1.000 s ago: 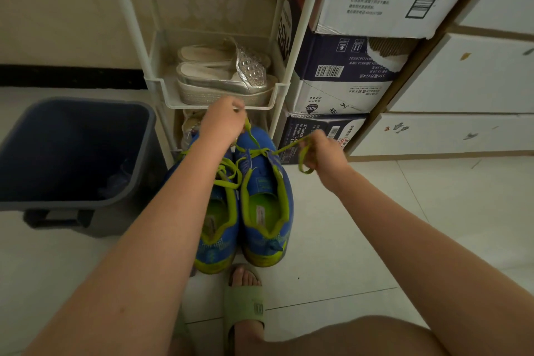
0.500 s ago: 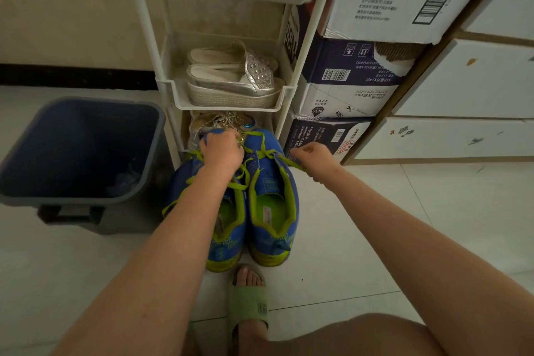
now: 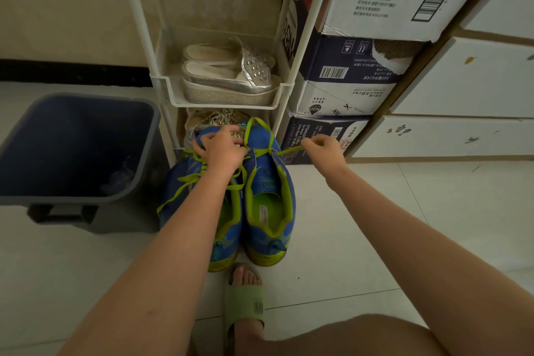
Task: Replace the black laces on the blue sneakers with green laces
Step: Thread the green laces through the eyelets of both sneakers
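Two blue sneakers with green trim stand side by side on the floor, toes toward the rack: the right sneaker [image 3: 268,196] and the left sneaker [image 3: 179,196], partly hidden by my left forearm. Both carry green laces [image 3: 261,152]. My left hand [image 3: 222,147] sits over the right sneaker's front eyelets, fingers curled on the lace there. To the right of that shoe, my right hand [image 3: 325,146] pinches a lace end and holds it taut. No black laces show.
A dark blue bin [image 3: 72,147] stands at the left. Behind the sneakers a white shoe rack [image 3: 225,101] holds silver sandals [image 3: 231,78]. Stacked cardboard boxes [image 3: 346,81] and white drawers [image 3: 462,136] fill the right. My foot in a green slipper [image 3: 245,303] is below the sneakers.
Both hands have dropped from raised positions down to the sneakers' fronts. The right hand then moved out to the right, drawing the lace taut.
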